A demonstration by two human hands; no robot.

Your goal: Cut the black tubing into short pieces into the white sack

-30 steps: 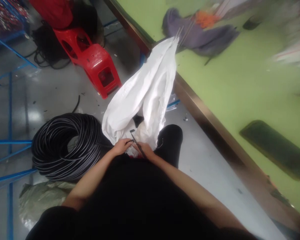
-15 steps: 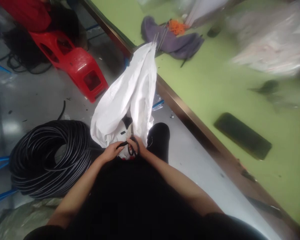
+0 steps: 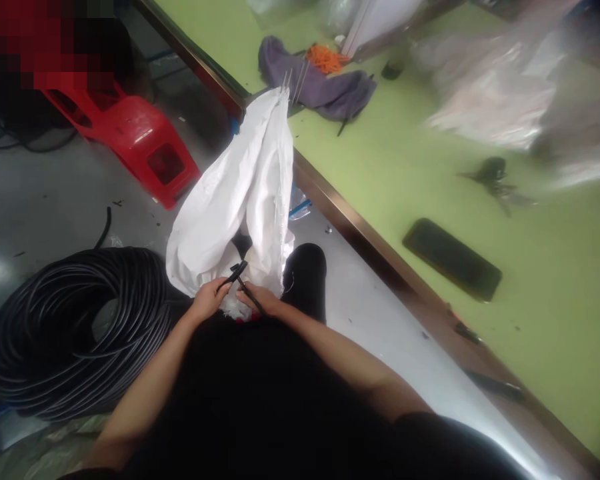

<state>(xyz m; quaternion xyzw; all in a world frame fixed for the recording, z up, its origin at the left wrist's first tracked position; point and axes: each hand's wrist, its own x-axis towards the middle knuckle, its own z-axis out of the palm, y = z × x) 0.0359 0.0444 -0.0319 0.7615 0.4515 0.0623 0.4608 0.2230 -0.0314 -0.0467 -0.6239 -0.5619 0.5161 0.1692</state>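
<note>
Tube: short black tube piece (image 3: 236,272), frame centre, slanting up-right, pinched by left hand (image 3: 209,298)
Tool: dark slim scissors (image 3: 250,295) gripped in right hand (image 3: 261,301), just below-right
Behind: white woven sack (image 3: 220,200)

Diffuse, moderately bright indoor light. Glare patches on the grey floor (image 3: 0,270) at 9 o'clock. Motion blur smears the plastic sheeting (image 3: 490,100) at 2 o'clock. Pixelated block at 11 o'clock.

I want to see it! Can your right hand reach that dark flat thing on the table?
Probably, with a stretch: nothing blocks the dark flat thing on the green table. But the right hand holds scissors at the white sack.
</note>
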